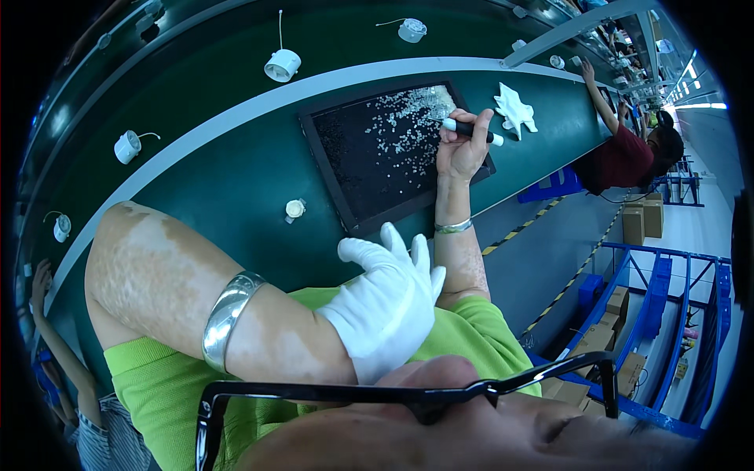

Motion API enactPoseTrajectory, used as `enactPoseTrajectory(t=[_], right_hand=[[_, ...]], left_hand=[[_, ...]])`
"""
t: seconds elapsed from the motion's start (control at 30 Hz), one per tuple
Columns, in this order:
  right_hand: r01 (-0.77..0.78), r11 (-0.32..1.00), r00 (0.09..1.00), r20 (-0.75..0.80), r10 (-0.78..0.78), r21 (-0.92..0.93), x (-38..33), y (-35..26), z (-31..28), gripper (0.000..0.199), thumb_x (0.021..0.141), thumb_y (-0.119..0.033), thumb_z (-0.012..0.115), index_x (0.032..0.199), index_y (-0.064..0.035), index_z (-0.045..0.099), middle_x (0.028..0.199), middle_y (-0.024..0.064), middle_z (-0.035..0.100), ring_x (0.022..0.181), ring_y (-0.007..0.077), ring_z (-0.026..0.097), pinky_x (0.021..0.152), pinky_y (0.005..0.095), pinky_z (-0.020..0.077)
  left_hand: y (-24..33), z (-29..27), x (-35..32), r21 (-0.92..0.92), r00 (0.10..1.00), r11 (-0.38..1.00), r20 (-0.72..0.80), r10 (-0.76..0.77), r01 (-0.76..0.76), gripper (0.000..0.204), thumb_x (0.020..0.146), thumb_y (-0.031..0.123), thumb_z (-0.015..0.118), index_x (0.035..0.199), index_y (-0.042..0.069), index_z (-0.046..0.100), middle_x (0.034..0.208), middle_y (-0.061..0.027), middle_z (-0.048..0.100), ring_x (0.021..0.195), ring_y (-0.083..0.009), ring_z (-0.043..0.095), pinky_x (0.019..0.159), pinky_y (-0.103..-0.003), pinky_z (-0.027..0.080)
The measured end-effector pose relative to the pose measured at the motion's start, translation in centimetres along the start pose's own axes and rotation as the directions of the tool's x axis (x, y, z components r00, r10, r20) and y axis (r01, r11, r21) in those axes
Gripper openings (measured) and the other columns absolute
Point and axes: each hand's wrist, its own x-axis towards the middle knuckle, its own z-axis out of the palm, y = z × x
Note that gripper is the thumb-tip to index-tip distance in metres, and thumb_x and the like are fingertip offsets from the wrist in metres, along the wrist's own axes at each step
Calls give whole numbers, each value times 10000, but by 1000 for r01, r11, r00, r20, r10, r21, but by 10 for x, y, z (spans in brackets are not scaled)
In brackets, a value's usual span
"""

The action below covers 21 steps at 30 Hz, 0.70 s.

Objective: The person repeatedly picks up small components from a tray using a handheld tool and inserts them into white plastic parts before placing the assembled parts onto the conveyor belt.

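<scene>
My right hand (463, 153) is bare and closed around a black pen-shaped tool with white ends (469, 129). It is over the far right part of a shallow black tray (327, 177). Many tiny clear or whitish pieces (400, 125) lie scattered in that tray, densest at its far right corner, with darker bits along its left side. My left hand (389, 306), in a white glove, is held close to my green shirt with its fingers spread, and nothing shows in it. A small round whitish part (294, 209) sits on the green table, left of the tray.
A crumpled white glove (515, 110) lies right of the tray. Past a pale rail (236, 110), white cylindrical parts with wires, such as this one (282, 66), stand on a green belt. A co-worker in dark red (628, 161) sits at the right; another person's arm (63, 345) is at the left.
</scene>
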Motion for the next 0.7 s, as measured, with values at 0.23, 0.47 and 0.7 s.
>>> enactPoseTrajectory(t=[0.23, 0.47, 0.7], right_hand=[[2, 997, 1000, -4, -2, 72, -4, -2, -7, 475, 970, -395, 467, 725, -2, 569, 782, 128, 573, 511, 129, 435, 472, 230, 366], [47, 992, 998, -50, -41, 117, -8, -4, -12, 467, 979, -380, 451, 720, -7, 561, 769, 122, 567, 511, 129, 430, 466, 229, 357], [-5, 991, 998, -56, 13, 135, -5, -5, -8, 451, 987, -360, 439, 726, -8, 547, 760, 123, 575, 516, 130, 437, 467, 229, 359]], left_hand=[[-7, 13, 17, -169, 997, 985, 74, 28, -15, 460, 847, 166, 471, 1286, 28, 489, 1141, -223, 535, 854, -408, 619, 421, -450, 426], [-148, 40, 108, -433, 979, 878, 81, -186, 202, 279, 811, 225, 648, 1010, 39, 588, 910, -168, 638, 861, -355, 631, 769, -426, 509], [-270, 144, 199, -551, 568, 721, -460, -682, 420, 709, 740, 379, 725, 1322, 70, 464, 1233, -173, 570, 1153, -345, 527, 983, -389, 423]])
